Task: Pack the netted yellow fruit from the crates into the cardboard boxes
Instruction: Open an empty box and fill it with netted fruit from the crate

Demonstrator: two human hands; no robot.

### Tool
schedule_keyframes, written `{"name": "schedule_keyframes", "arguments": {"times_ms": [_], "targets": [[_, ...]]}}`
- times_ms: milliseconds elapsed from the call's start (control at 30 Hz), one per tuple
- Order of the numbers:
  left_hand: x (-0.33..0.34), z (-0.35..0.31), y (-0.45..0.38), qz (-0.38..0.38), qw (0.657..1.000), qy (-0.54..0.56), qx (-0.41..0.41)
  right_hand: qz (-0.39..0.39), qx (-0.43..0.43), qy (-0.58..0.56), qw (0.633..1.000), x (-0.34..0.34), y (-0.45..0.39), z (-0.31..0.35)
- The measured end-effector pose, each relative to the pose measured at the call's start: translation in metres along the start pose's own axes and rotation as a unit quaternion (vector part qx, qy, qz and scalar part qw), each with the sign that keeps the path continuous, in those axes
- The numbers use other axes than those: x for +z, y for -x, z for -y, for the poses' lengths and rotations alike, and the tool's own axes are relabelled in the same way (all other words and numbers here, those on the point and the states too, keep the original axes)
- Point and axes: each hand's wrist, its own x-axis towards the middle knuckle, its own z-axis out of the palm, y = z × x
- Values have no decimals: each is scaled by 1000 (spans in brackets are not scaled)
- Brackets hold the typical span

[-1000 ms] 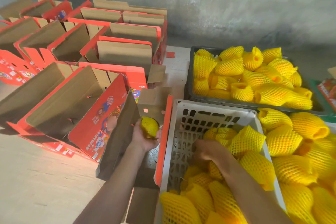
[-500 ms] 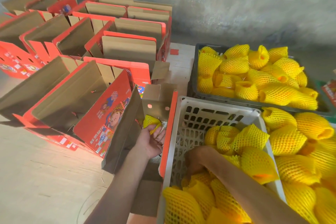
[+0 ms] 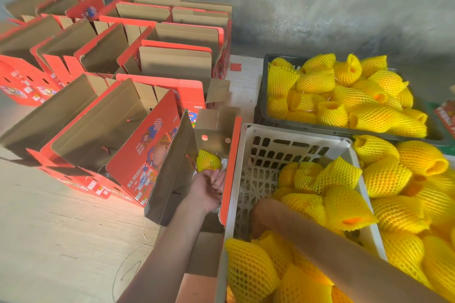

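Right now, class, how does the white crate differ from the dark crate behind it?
The white crate is pale with much of its slotted wall bare; the dark crate is blackish and piled full. The white crate stands nearer, and a forearm reaches into it; no arm reaches into the dark crate. Both hold netted yellow fruit.

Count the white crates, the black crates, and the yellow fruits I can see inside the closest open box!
White crate: 1
Black crate: 1
Netted fruit showing in the nearest box: 1
Total: 3
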Motion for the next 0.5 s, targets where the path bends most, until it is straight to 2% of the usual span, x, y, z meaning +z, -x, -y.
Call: {"name": "schedule_keyframes", "arguments": {"times_ms": [133,267,300,367,433,500], "targets": [[-3,0,7,18,999,-33,19,-12,4,36,999,6,5,12],[-6,2,11,21,1000,-7,22,-15,-21,58,998,-4,9,6],[-8,4,11,18,1000,-6,25,-28,-35,14,999,-8,12,1],[-12,6,9,14,1000,-2,25,-93,-64,-148,982,-13,18,-12],[-16,8,8,18,1000,10,21,-169,-89,-285,939,-15,25,-27],[-18,8,7,23,999,15,15,-225,-91,-359,901,-16,27,-37]]}}
